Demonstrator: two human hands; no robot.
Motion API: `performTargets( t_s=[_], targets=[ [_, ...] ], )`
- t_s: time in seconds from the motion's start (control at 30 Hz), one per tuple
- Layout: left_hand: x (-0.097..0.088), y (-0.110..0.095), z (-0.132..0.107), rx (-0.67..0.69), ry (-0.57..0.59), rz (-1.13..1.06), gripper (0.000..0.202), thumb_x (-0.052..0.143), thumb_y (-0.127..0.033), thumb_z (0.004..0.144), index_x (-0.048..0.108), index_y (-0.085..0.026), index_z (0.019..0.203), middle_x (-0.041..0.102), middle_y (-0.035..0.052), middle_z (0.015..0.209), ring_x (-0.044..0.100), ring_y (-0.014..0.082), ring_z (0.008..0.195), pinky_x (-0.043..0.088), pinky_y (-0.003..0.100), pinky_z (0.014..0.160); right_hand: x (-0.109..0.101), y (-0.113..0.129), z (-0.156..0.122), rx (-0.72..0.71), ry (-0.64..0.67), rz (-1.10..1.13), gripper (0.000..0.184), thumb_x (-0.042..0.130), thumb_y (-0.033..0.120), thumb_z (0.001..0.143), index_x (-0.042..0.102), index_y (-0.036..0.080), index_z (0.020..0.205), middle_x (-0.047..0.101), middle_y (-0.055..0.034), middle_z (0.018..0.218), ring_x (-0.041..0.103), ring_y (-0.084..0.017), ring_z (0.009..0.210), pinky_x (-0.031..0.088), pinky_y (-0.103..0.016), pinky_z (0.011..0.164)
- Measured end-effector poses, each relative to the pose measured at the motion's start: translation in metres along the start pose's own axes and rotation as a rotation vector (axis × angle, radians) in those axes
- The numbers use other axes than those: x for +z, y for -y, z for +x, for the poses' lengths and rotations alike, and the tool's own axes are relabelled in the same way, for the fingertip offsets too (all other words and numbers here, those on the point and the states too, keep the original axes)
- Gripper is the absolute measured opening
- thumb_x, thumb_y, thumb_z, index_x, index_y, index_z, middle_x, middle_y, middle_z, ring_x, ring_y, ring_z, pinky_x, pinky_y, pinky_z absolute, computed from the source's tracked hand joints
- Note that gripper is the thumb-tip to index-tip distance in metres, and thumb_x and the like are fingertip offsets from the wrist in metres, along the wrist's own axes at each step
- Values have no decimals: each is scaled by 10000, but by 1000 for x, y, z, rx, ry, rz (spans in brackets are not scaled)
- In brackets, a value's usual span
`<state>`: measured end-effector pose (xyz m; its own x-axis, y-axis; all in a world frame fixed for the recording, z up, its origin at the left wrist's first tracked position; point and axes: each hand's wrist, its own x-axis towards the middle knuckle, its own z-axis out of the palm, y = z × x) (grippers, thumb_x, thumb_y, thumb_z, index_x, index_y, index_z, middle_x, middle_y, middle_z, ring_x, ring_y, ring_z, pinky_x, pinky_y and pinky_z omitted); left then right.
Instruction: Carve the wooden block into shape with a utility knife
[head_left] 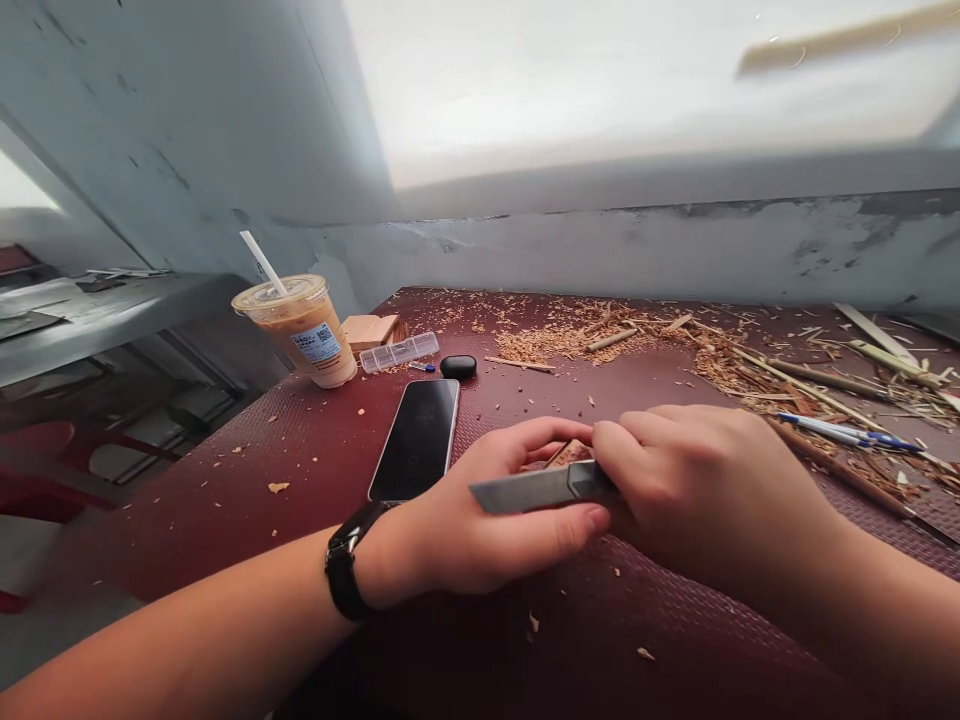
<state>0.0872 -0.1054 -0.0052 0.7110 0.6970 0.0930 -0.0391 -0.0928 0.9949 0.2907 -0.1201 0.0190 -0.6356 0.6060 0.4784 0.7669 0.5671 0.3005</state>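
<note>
My right hand (697, 480) is closed round the handle of a utility knife (536, 488), whose grey blade points left across my left hand. My left hand (495, 510), with a black watch on the wrist, is closed on a small piece of wood (571, 452) that shows between its thumb and fingers. The blade lies against that piece. Both hands rest on the dark red table (315, 470), near its front.
A black phone (416, 440) lies just left of my left hand. Behind it stand an iced coffee cup with a straw (300, 330), a clear plastic case (399, 352), a small black case (457, 366) and wooden blocks (369, 330). Wood shavings, sticks and pens (840, 430) cover the right side.
</note>
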Motion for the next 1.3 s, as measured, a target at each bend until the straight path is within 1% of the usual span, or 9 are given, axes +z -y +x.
performTargets(
  t_s=[0.17,0.3,0.53,0.67,0.73,0.83,0.9,1.13,1.3],
  targets=[
    [-1,0,-1,-19,12,22,370,702,-328,906,515,-187,1192,639,81,1079,568,177,880,454,303,756,-3,5,-2,-5,10,18,162,590,108,751,565,213,630,545,-8,527,491,-209,430,193,-315,499],
    [-1,-4,0,12,5,80,319,641,-323,942,506,-165,1184,637,98,1107,570,198,940,457,318,805,-3,7,-1,12,28,32,164,583,80,740,577,209,638,544,-4,522,482,-200,436,193,-315,503],
    [-1,-5,2,18,4,153,309,637,-323,942,514,-167,1179,631,81,1094,558,192,932,450,306,792,-5,4,0,32,146,63,142,595,116,775,579,205,665,571,0,552,474,-188,451,168,-315,511],
    [4,-5,0,22,-12,75,278,624,-297,949,498,-159,1155,621,70,1036,545,169,873,433,293,748,-6,3,1,15,192,65,143,582,123,780,578,206,664,573,-1,552,481,-187,459,173,-314,513],
    [7,-4,-1,8,-34,37,297,620,-310,956,481,-167,1176,629,70,1021,553,166,851,431,291,726,-5,5,0,25,169,56,150,581,130,793,581,205,662,572,-4,551,486,-185,461,180,-311,514],
    [11,-3,-4,6,-112,52,303,610,-347,967,477,-176,1180,645,71,991,570,175,838,433,292,704,-4,8,0,61,121,26,167,580,136,802,575,204,650,560,-8,539,493,-186,462,191,-305,513],
    [13,-2,-5,23,-145,63,281,594,-353,976,483,-177,1165,636,58,953,554,164,813,429,285,689,-4,9,0,86,126,13,166,580,129,794,572,205,648,552,-6,532,497,-186,461,194,-301,509],
    [11,-3,-5,30,-159,197,374,626,-374,951,473,-167,1222,591,27,908,514,143,775,434,279,692,-10,6,3,85,213,59,188,660,151,764,559,220,621,557,11,521,484,-180,426,180,-304,484],
    [10,-1,-5,18,-153,171,363,655,-363,934,490,-189,1206,579,7,905,497,123,750,415,263,667,-9,5,2,45,175,70,184,661,131,735,557,222,613,564,14,524,478,-181,425,182,-310,487]
  ],
)
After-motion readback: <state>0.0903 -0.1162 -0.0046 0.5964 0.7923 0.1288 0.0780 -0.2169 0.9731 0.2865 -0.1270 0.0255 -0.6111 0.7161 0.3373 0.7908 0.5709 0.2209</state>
